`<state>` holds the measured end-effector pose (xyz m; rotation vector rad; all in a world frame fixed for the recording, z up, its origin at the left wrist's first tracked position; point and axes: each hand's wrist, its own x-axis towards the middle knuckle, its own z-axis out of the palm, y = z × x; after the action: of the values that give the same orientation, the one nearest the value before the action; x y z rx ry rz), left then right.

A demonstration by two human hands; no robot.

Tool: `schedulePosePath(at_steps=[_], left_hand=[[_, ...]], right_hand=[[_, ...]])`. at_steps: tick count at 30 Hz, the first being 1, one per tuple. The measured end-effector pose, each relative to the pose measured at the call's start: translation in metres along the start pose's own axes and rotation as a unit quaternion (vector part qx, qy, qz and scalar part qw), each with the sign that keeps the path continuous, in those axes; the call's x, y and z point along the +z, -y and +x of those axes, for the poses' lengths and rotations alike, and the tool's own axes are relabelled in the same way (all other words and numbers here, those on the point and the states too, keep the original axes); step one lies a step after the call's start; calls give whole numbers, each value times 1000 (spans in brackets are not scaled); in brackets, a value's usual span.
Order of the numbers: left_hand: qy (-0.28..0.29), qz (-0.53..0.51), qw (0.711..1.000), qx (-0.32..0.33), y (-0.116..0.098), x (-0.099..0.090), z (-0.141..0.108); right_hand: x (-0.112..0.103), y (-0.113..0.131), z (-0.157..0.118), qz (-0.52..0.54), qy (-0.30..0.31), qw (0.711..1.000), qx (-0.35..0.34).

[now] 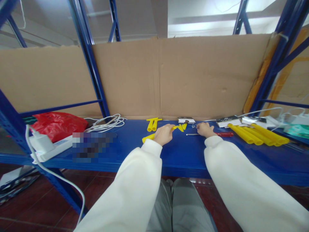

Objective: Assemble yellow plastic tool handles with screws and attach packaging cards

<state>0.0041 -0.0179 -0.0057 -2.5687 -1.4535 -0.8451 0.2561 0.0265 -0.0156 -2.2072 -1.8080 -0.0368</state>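
Note:
My left hand [163,134] is wrapped round a yellow tube-like handle [148,138]; its rounded end shows behind the palm and a narrow yellow part sticks out past the fingers. Just beyond those fingertips lie small yellow triangular pieces [182,127]. My right hand [204,129] rests on the blue shelf, fingers bent together at some tiny shiny metal bits [193,126]; whether it pinches one is too small to tell. Under the right wrist lies a screwdriver [224,134] with a red handle, its shaft pointing left. A black-and-white card [185,120] stands behind the pieces.
Two yellow handled pieces [152,125] lie left of centre. More yellow handles [259,135] lie at the right beside a printed packet [229,121]. A red plastic bag [58,125], white cable [108,123] and power strip [56,149] occupy the left. Cardboard [193,77] closes the back.

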Motion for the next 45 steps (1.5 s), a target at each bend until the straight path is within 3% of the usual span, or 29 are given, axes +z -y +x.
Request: schedulePosePath(at_steps=[16, 23, 27, 30, 33, 36, 38, 40, 43, 45], left_hand=[[-4, 1, 1000, 3, 0, 1, 0], [-8, -1, 1000, 8, 1, 1, 1], [-13, -2, 1000, 7, 1, 2, 1], [-17, -11, 1000, 11, 0, 1, 0], [-47, -40, 998, 5, -2, -2, 2], [-90, -100, 990, -51, -7, -8, 11], [-116, -182, 970, -116, -11, -14, 19], [-138, -317, 924, -163, -16, -21, 28], [-119, -532, 801, -246, -21, -27, 36], [-88, -620, 719, -301, -20, -27, 37]], right_hand=[[-2, 7, -1, -13, -19, 1000, -10], [1, 8, 7, 121, -103, 987, -5], [4, 9, 9, 225, -112, 968, -30], [5, 10, 9, 245, -121, 961, -51], [6, 12, 10, 250, -123, 958, -76], [6, 12, 10, 264, -117, 953, -92], [7, 13, 11, 276, -114, 950, -97], [8, 13, 12, 291, -109, 945, -98], [11, 13, 14, 322, -102, 935, -106], [12, 13, 16, 345, -108, 926, -106]])
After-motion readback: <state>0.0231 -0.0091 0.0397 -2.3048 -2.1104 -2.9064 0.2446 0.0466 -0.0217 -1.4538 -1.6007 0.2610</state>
